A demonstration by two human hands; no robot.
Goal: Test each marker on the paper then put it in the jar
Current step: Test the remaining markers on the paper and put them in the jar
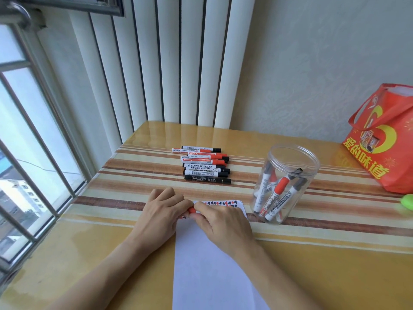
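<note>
Over the top of a white sheet of paper [207,265], my left hand [162,211] and my right hand [223,220] meet and together grip a red marker [191,210]. Only a short red piece of it shows between the fingers. A row of small red and black test marks [220,202] runs along the paper's far edge. Several capped markers [204,164] lie in a stack of rows farther back on the table. To the right stands a clear plastic jar [283,184], without a lid, with several markers leaning inside it.
The table [335,265] has a glossy yellow top with brown stripes. A red gift bag [384,139] stands at the far right with a green object [407,201] beside it. A radiator is behind the table, and a barred window runs along the left.
</note>
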